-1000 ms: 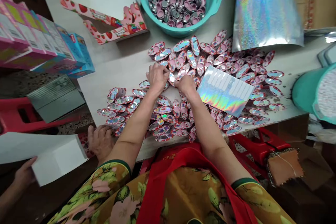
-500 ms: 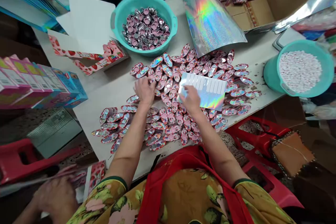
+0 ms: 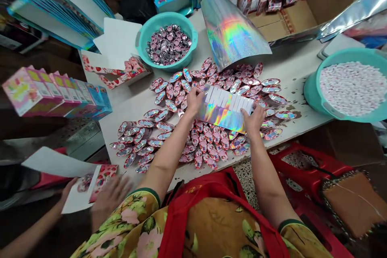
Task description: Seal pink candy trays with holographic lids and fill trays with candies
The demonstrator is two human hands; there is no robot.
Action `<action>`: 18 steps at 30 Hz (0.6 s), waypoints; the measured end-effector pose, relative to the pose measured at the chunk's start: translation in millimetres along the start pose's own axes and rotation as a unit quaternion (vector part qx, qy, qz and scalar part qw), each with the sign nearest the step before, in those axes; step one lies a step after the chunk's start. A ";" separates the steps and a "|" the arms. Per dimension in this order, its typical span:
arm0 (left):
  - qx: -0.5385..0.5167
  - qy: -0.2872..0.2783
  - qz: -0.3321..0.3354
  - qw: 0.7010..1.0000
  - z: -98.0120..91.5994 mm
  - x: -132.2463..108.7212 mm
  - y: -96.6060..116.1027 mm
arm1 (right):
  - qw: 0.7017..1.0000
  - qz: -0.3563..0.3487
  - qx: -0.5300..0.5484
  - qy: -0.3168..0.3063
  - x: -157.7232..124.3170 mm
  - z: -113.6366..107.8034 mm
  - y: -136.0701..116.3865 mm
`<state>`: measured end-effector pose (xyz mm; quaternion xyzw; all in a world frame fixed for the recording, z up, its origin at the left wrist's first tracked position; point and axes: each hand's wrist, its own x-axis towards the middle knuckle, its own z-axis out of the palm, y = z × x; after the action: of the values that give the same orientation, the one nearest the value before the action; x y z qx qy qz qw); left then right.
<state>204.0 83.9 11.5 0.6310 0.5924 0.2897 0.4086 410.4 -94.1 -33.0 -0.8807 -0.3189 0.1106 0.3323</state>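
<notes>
A shiny rainbow-coloured sheet of stickers (image 3: 222,117), marked with rows of pale rectangular strips, lies between my hands. My left hand (image 3: 194,102) pinches its upper left corner, thumb and fingers together. At the right edge, my right hand (image 3: 253,120) grips it with the thumb on top. Under and around the sheet, many small oval-topped red and pink packs (image 3: 211,145) stand close together on the white table (image 3: 123,105). Several of them have shiny silver tops, while others show a round pink piece on top.
Behind stand a turquoise basin (image 3: 193,42) of small round metal-and-pink pieces, a curled holographic sheet (image 3: 236,32) and a cardboard box (image 3: 298,18) of packs. To the right is a turquoise tub (image 3: 314,88) of white pieces. A co-worker's hands (image 3: 110,197) handle a strawberry-patterned carton (image 3: 102,177) at lower left.
My left hand has moved right from the packs to the sheet's corner. My right hand has shifted to its right edge. The co-worker's hands now show a carton; the view has turned slightly.
</notes>
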 end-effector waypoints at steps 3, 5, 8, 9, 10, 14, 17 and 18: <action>-0.131 -0.008 0.024 0.991 -7.0 -22.4 17.9 | 0.988 0.032 0.147 0.020 6.7 -11.0 -0.4; -0.193 0.004 0.018 0.981 -12.5 -37.4 30.8 | 0.963 0.068 0.259 0.019 12.7 -23.6 -4.0; -0.257 0.035 0.009 0.966 -22.3 -57.6 47.7 | 0.928 0.083 0.362 0.008 16.2 -52.2 -14.9; -0.274 0.040 0.015 0.961 -25.6 -64.0 52.6 | 0.923 0.072 0.379 0.005 14.4 -64.3 -19.2; -0.290 0.045 0.027 0.956 -28.7 -70.4 57.2 | 0.919 0.057 0.390 0.002 10.8 -77.4 -23.1; -0.342 0.062 0.076 0.935 -35.4 -98.5 72.1 | 0.911 0.012 0.412 0.001 -20.5 -132.2 -29.3; -0.384 0.038 0.073 0.920 -33.0 -123.8 77.0 | 0.905 0.020 0.424 0.028 -55.9 -167.0 -22.3; -0.397 0.021 0.063 0.915 -30.9 -133.0 77.0 | 0.902 0.027 0.430 0.042 -68.3 -176.3 -18.7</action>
<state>199.8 -38.9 108.7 0.4466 0.3959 0.5395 0.5939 420.2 -217.5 111.1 -0.6645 -0.2023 0.2086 0.6885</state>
